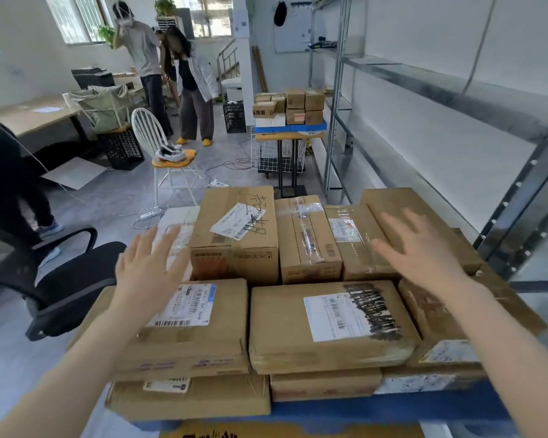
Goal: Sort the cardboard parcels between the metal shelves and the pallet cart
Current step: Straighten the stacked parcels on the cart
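both hands are out over a pile of cardboard parcels (298, 279) stacked on the blue pallet cart (393, 407), just beside the bare metal shelves (424, 86) on the right.

the left hand (149, 267) is flat, back towards the camera, with its fingers (171, 238) straight and fanned apart. it holds nothing. it sits at the left edge of the pile, in front of a pale parcel (179, 216) and just beside the tall box with handwriting (234, 229). its wrist lies over the front left parcel (200, 324), which has a white and blue label. the hand is motion-blurred, so i cannot tell whether it touches any cardboard.

the right hand (424, 251) is just as loose, fingers (393, 221) straight and spread wide, gripping nothing. it is over the taped parcel (355, 245) and the flat brown one (402, 203) at the right rear. contact cannot be told here either.

between the forearms lies a flat parcel with a scribbled-over label (329, 327).

further back, smaller boxes (288, 105) sit on a stand near the shelves.
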Available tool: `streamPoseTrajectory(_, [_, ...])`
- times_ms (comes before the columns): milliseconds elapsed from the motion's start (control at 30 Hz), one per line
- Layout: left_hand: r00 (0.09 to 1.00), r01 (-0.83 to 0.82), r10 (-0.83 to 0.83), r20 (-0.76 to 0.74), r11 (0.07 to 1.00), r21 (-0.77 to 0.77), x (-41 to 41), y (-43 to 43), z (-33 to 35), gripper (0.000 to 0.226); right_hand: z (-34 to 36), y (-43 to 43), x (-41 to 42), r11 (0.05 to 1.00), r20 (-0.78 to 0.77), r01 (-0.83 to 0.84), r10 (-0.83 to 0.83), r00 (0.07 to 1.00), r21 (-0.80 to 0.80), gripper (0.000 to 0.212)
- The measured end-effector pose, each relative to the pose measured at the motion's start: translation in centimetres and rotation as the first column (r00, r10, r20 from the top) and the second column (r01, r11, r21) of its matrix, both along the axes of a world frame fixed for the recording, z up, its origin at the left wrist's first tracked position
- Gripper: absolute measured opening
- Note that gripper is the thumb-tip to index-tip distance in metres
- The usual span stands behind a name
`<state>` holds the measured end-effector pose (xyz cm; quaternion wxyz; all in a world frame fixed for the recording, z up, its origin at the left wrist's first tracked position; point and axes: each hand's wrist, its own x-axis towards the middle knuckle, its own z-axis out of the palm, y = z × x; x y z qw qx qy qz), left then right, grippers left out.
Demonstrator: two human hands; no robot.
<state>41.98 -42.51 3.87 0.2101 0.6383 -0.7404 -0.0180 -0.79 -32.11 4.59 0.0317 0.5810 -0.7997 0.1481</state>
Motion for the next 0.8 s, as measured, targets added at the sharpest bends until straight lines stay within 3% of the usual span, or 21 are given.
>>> streamPoseTrajectory(100, [0.998, -0.066, 0.062, 0.027, 0.985, 0.158, 1.5, -0.1, -1.0, 0.054, -1.0, 0.9, -3.0, 0.98, 0.01, 0.17, -0.172, 0.985, 0.101, 0.076])
streamPoseTrajectory(200, [0.997, -0.047, 0.032, 0.074, 0.976, 0.21, 1.2, 0.2, -1.8, 0.055, -2.4, 1.2, -2.9, 0.966, -0.037, 0.166, -0.162, 0.986, 0.196, 0.078])
streamPoseTrajectory(367, [0.996, -0.03, 0.01, 0.089, 0.975, 0.222, 0.8, 0.4, -2.3, 0.059, -2.9, 1.6, -2.2, 0.963, -0.071, 0.181, -0.17, 0.983, 0.199, 0.078])
streamPoseTrajectory(533, [1.0, -0.011, 0.014, -0.016, 0.985, 0.171, 1.0, -0.6, -1.2, 0.054, -2.1, 2.2, -0.2, 0.992, 0.006, 0.096, -0.097, 0.995, 0.078, 0.072])
streamPoseTrajectory(700, [0.946, 0.235, -0.195, -0.261, 0.963, 0.133, -0.9, -0.4, -0.7, 0.048, -2.3, 1.8, 4.2, 0.997, 0.0, -0.045, 0.045, 0.999, 0.064, 0.069])
streamPoseTrajectory(800, [0.928, 0.282, -0.243, -0.284, 0.954, 0.105, -1.9, 0.4, -0.8, 0.046, -3.0, 1.5, 5.7, 0.99, 0.008, -0.084, 0.084, 0.996, 0.111, 0.066])
